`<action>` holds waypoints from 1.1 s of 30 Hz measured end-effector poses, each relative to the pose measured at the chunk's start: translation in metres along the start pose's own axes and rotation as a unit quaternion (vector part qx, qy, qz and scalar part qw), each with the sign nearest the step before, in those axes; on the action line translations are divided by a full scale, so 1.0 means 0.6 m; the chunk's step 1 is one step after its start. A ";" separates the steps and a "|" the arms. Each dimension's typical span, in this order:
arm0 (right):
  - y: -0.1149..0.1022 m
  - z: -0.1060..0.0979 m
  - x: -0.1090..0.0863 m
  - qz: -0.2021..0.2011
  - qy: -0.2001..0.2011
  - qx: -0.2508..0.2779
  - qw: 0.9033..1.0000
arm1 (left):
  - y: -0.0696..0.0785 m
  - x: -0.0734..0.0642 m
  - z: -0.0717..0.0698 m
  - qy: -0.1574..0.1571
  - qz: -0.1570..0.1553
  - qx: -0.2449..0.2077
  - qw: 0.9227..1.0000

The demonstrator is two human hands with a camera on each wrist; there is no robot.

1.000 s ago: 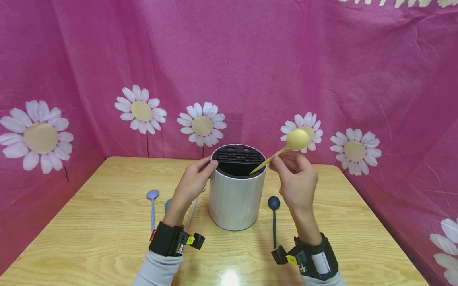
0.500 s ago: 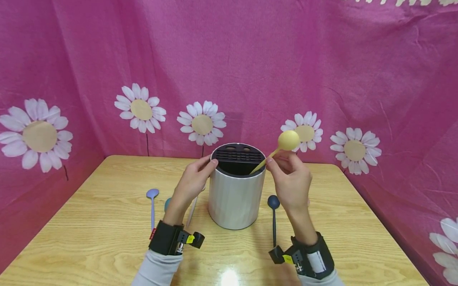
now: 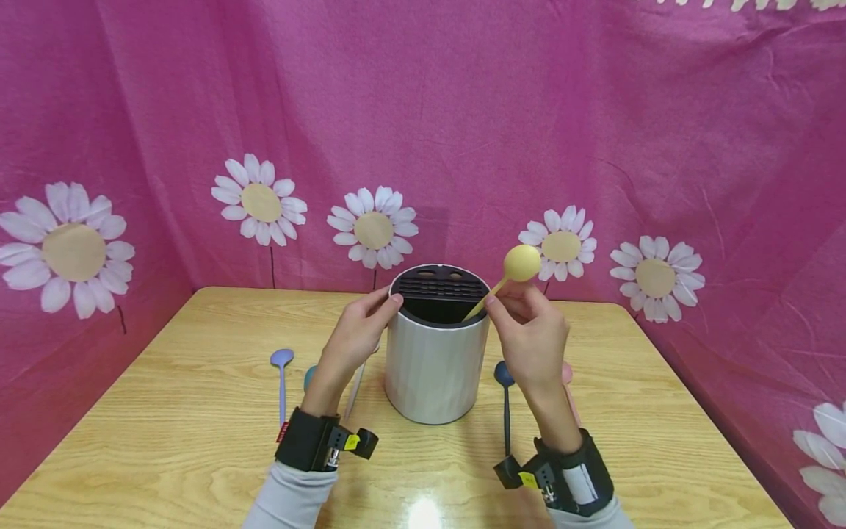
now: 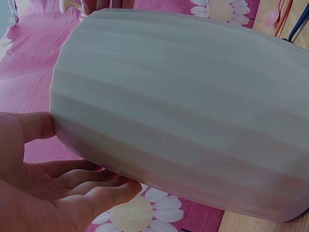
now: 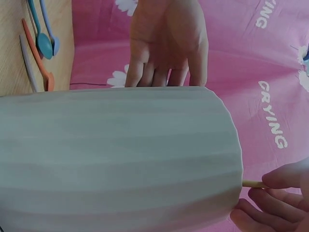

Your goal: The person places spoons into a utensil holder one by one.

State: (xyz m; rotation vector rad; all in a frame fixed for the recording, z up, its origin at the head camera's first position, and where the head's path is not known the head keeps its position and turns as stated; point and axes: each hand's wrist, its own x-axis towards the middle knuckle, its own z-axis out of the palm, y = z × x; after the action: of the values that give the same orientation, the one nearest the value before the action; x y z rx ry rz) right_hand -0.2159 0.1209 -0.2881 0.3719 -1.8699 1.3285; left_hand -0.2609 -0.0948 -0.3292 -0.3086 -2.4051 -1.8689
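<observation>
A white, ribbed utensil holder (image 3: 432,375) stands upright on the table, its black slotted insert (image 3: 441,285) at the back and an open compartment in front. My left hand (image 3: 353,334) holds its left side, thumb at the rim; the left wrist view shows the fingers (image 4: 104,198) against the wall. With my right hand (image 3: 534,338) I pinch a yellow spoon (image 3: 522,263) by its handle at the right rim. The spoon tilts, bowl up and right, and its handle end dips into the front compartment. That handle (image 5: 252,184) also shows in the right wrist view.
On the wooden table (image 3: 198,455) lie a purple spoon (image 3: 282,358), a partly hidden teal spoon (image 3: 309,378), and a dark blue spoon (image 3: 504,373). A pink utensil (image 3: 567,373) sits behind my right wrist. An orange utensil (image 5: 38,58) shows in the right wrist view. Pink flowered cloth surrounds the table.
My right hand has moved left and slightly down with the yellow spoon, bringing its bowl closer to the holder. The pink utensil has come into sight. My left hand and the holder stay put.
</observation>
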 end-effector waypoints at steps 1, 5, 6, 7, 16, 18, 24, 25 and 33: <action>0.000 0.001 0.000 0.001 -0.001 -0.001 1.000 | 0.000 0.000 0.000 0.000 0.001 -0.001 1.000; -0.001 0.001 -0.001 0.000 -0.005 -0.008 1.000 | -0.005 0.001 0.000 0.006 0.011 -0.001 1.000; -0.001 0.001 -0.001 0.001 -0.006 -0.009 1.000 | -0.006 0.001 0.001 0.008 0.013 -0.001 1.000; -0.002 0.001 -0.001 0.002 -0.007 -0.009 1.000 | -0.007 0.001 0.001 0.009 0.016 0.000 1.000; 0.009 0.003 -0.003 0.000 -0.014 -0.010 1.000 | 0.001 -0.003 0.000 0.008 0.020 0.001 1.000; 0.028 0.005 -0.003 -0.003 -0.018 -0.009 1.000 | 0.001 -0.003 0.000 0.007 0.019 0.000 1.000; 0.066 0.007 -0.003 -0.011 -0.023 -0.006 1.000 | -0.008 0.001 0.000 0.006 0.018 -0.001 1.000; 0.067 0.008 -0.003 -0.012 -0.022 -0.007 1.000 | -0.008 0.001 0.000 0.006 0.017 -0.001 1.000; 0.065 0.010 -0.004 -0.025 -0.027 -0.024 0.999 | -0.009 0.002 -0.001 0.005 0.019 -0.002 1.000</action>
State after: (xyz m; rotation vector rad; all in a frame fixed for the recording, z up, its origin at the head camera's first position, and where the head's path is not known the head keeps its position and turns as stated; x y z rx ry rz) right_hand -0.2416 0.1309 -0.3166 0.4303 -1.9216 1.2491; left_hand -0.2630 -0.0966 -0.3337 -0.3414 -2.3721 -1.8536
